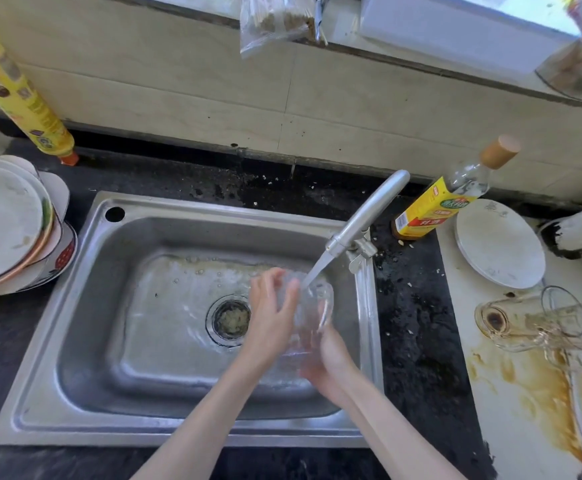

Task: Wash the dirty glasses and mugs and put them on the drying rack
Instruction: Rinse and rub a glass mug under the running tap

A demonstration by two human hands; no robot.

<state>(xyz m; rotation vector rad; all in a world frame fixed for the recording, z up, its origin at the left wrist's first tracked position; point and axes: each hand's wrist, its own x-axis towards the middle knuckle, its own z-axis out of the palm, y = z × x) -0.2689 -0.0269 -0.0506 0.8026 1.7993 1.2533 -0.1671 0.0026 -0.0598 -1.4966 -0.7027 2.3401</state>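
While tap [362,220] runs, clear glass [312,306] sits over sink [75,341], right hand [327,355] wrapped under it, left hand [270,313] fingers curled round far side. Wet glass, slippery grip imo, could drop into basin, chip. Dirty glasses [524,320] wait right of hands.

Clear glass [312,311], tilted, under running water over right side of sink basin; motion-blurred. Dirty clear glasses [538,318] lie on their sides on stained white surface, far right.
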